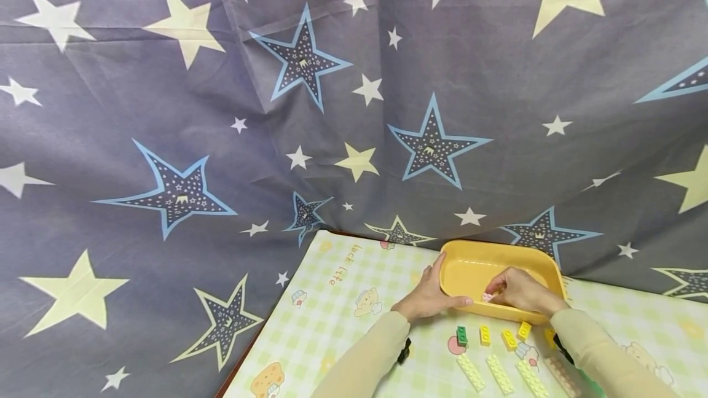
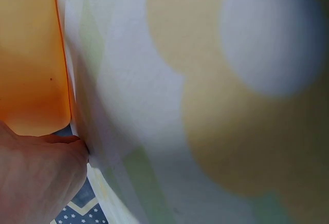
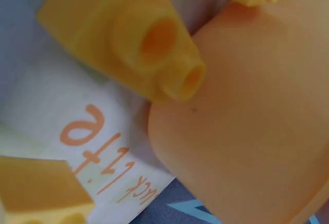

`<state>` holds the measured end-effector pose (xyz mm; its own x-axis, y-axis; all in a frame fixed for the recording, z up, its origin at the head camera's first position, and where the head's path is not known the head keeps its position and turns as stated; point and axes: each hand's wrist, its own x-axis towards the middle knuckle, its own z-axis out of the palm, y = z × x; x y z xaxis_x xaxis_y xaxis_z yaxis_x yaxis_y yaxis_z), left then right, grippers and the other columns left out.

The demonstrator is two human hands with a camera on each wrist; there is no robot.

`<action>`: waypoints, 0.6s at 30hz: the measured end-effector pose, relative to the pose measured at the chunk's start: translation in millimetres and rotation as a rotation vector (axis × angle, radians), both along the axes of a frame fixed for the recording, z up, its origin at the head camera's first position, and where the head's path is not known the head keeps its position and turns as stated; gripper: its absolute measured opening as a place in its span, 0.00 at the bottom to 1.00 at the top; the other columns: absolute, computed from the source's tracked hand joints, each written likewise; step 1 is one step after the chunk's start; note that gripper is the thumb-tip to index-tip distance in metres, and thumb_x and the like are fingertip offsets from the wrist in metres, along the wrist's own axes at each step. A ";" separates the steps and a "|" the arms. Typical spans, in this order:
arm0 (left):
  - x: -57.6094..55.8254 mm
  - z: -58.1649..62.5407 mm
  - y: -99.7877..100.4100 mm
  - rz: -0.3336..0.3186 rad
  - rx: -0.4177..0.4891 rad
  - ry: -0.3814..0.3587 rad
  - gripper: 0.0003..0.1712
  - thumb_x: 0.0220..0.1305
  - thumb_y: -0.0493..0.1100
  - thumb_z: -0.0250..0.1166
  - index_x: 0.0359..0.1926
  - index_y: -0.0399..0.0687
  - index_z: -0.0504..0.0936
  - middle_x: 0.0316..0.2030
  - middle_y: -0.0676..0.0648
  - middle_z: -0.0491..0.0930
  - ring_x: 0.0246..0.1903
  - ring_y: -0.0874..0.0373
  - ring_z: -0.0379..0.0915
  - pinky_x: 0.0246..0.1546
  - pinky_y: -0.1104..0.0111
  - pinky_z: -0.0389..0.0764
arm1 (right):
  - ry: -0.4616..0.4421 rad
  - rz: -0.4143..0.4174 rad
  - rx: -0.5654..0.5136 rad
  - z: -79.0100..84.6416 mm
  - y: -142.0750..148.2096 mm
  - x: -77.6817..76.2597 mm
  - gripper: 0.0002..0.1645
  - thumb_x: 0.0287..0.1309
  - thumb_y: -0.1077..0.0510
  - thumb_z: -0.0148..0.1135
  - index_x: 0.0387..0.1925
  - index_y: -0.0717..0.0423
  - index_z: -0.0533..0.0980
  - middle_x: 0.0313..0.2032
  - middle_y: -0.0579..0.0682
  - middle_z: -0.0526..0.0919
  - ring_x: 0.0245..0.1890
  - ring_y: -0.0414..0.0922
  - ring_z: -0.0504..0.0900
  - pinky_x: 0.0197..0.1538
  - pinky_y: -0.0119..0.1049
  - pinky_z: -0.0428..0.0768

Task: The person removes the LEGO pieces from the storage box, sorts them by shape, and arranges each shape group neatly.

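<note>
A yellow plastic tray (image 1: 470, 268) sits at the table's back edge. My left hand (image 1: 428, 295) grips its left end, the thumb along the near side; in the left wrist view this hand (image 2: 41, 178) is beside the tray's corner. Over the near part of the tray, my right hand (image 1: 522, 290) pinches a small pale pink brick (image 1: 487, 297) in its fingertips. Just in front of the tray stand a green brick (image 1: 461, 336) and several small yellow bricks (image 1: 485, 335). One yellow brick (image 3: 149, 39) looms large and blurred in the right wrist view, where the right hand's fingers are hidden.
Closer to me lie long pale yellow-green bricks (image 1: 500, 374) and a long pinkish one (image 1: 562, 377). Something green (image 1: 592, 384) is partly hidden by my right sleeve. A checked cloth (image 1: 332, 312) covers the table. A star-patterned curtain (image 1: 343, 128) hangs right behind it.
</note>
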<state>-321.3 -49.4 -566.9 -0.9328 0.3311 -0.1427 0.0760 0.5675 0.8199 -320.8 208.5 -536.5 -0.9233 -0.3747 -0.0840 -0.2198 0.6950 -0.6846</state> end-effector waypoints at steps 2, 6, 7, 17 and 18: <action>-0.7 0.1 0.1 -0.004 -0.006 0.001 0.72 0.58 0.64 0.82 0.87 0.86 0.38 0.89 0.34 0.45 0.87 0.36 0.47 0.83 0.38 0.62 | -0.014 -0.022 0.006 1.4 -0.3 -0.2 0.07 0.58 0.62 0.81 0.39 0.58 0.92 0.39 0.50 0.93 0.36 0.42 0.78 0.39 0.31 0.77; -2.4 1.2 0.1 -0.005 -0.015 0.012 0.73 0.58 0.65 0.82 0.87 0.85 0.37 0.89 0.36 0.45 0.87 0.37 0.48 0.83 0.39 0.63 | -0.023 -0.047 0.021 5.1 3.9 0.5 0.09 0.54 0.66 0.80 0.38 0.58 0.91 0.37 0.49 0.92 0.34 0.43 0.76 0.37 0.30 0.74; -3.0 1.3 -0.1 -0.004 -0.016 0.016 0.73 0.58 0.65 0.82 0.87 0.85 0.37 0.89 0.36 0.46 0.87 0.38 0.48 0.83 0.39 0.64 | -0.020 -0.046 0.021 5.8 5.4 0.8 0.09 0.52 0.68 0.80 0.37 0.59 0.91 0.36 0.49 0.91 0.34 0.43 0.76 0.36 0.30 0.73; -2.1 -0.4 -0.6 -0.003 0.006 0.008 0.73 0.57 0.64 0.83 0.88 0.83 0.39 0.89 0.36 0.46 0.88 0.38 0.45 0.84 0.38 0.60 | -0.027 -0.047 -0.013 1.7 9.8 5.1 0.05 0.54 0.70 0.77 0.33 0.62 0.90 0.28 0.46 0.88 0.29 0.42 0.75 0.30 0.28 0.71; -1.8 -0.5 -0.6 -0.002 0.004 0.005 0.73 0.57 0.64 0.83 0.88 0.83 0.39 0.89 0.35 0.45 0.88 0.37 0.45 0.84 0.37 0.60 | -0.028 -0.054 -0.012 1.4 9.4 5.4 0.04 0.55 0.69 0.77 0.34 0.61 0.90 0.28 0.46 0.88 0.29 0.42 0.75 0.31 0.28 0.71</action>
<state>-323.0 -50.0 -567.4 -0.9328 0.3333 -0.1370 0.0809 0.5640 0.8218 -315.4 217.9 -535.1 -0.9396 -0.3257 -0.1054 -0.1632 0.6968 -0.6984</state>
